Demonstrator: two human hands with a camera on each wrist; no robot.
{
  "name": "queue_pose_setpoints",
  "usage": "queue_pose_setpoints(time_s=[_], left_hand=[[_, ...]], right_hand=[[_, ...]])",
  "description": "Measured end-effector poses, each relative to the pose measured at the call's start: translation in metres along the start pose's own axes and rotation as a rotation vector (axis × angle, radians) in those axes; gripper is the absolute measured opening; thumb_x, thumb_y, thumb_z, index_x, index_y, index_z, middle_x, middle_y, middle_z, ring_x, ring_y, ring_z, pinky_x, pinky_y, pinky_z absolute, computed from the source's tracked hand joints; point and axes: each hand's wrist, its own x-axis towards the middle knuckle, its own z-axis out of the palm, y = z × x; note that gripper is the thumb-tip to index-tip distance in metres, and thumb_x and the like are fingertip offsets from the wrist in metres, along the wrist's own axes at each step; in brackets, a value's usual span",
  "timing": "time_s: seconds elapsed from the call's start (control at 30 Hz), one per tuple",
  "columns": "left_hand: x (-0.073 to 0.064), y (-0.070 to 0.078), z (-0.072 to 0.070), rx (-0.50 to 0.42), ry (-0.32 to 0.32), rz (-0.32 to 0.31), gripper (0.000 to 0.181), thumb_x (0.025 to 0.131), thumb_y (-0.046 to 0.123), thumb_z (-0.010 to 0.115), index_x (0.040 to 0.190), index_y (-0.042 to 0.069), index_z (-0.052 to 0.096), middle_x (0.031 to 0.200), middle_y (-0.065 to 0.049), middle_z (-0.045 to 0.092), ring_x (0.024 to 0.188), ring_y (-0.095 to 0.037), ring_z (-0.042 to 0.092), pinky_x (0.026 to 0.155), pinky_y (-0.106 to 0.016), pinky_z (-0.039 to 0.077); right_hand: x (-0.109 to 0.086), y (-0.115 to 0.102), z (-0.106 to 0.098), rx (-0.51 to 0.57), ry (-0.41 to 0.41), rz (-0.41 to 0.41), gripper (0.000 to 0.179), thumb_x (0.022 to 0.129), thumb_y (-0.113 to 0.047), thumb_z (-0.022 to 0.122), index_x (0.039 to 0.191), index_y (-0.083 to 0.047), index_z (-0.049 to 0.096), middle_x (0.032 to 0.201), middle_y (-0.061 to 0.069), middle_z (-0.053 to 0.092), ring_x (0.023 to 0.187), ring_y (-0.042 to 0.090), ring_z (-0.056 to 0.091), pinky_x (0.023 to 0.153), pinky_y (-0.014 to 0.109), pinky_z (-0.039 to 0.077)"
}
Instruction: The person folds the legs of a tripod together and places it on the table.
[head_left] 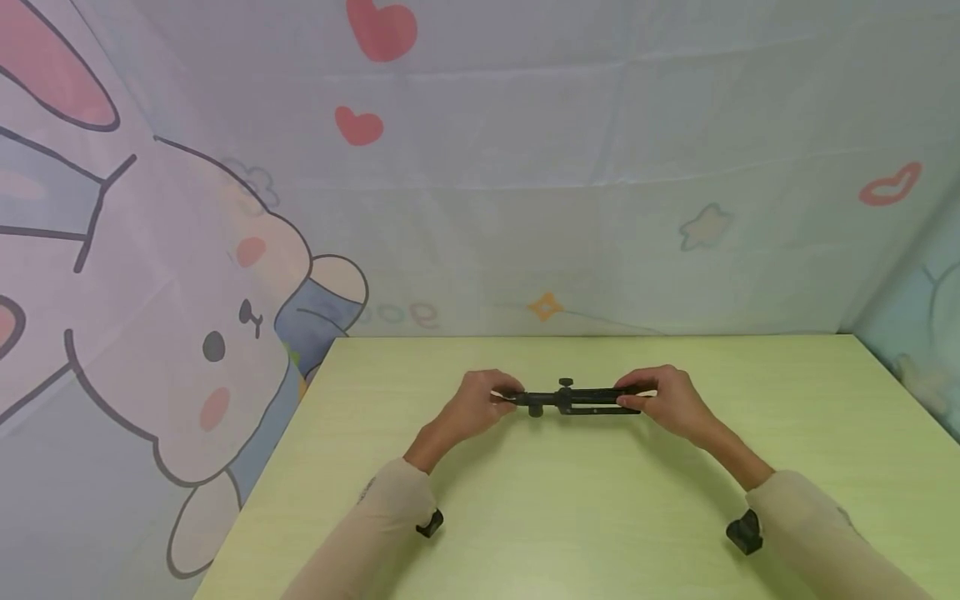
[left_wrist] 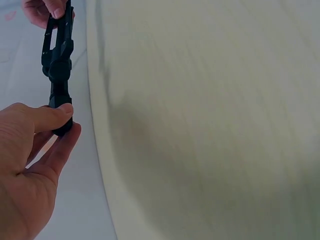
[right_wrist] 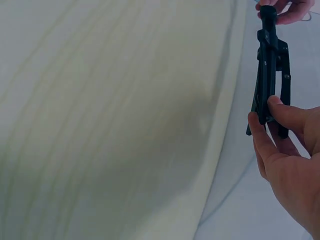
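Observation:
A small black tripod [head_left: 551, 399], its legs folded together, is held level above the table in both hands. My left hand [head_left: 474, 406] pinches its narrow end between thumb and fingers, as the left wrist view also shows on the tripod [left_wrist: 60, 70]. At the other end, my right hand [head_left: 669, 402] grips the folded legs near their tips. One knob sticks up from the tripod's middle and another points down closer to the left hand. In the right wrist view, the legs of the tripod [right_wrist: 269, 65] sit slightly apart, with fingers partly covering their ends.
The pale yellow-green table [head_left: 540, 508] lies under both hands, its far edge meeting a cloth backdrop [head_left: 510, 200] printed with hearts and a star. A large cartoon rabbit [head_left: 172, 333] covers the cloth on the left. Black wrist devices are strapped by both sleeves.

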Motion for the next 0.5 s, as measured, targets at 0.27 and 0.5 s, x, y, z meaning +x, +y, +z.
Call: queue_pose_setpoints(time_s=[0.27,0.5], left_hand=[[0.005,-0.009,0.012,0.05,-0.051,-0.011,0.026,0.09,-0.012,0.072,0.113,-0.001,0.075,0.111,-0.013,0.072,0.105,-0.027,0.071,0.085,-0.023,0.059],[0.007,-0.012,0.018,0.117,-0.08,-0.005,0.027,0.09,-0.01,0.074,0.115,0.0,0.074,0.113,-0.014,0.072,0.106,-0.03,0.07,0.085,-0.026,0.059]], right_hand=[[-0.001,0.012,0.007,-0.023,-0.007,-0.035,0.017,0.091,-0.004,0.079,0.109,-0.005,0.079,0.11,0.014,0.075,0.1,0.034,0.072,0.073,0.03,0.06],[-0.001,0.019,0.011,-0.035,-0.022,-0.027,0.017,0.091,-0.003,0.079,0.108,-0.004,0.079,0.107,0.012,0.075,0.099,0.034,0.072,0.071,0.03,0.059]])
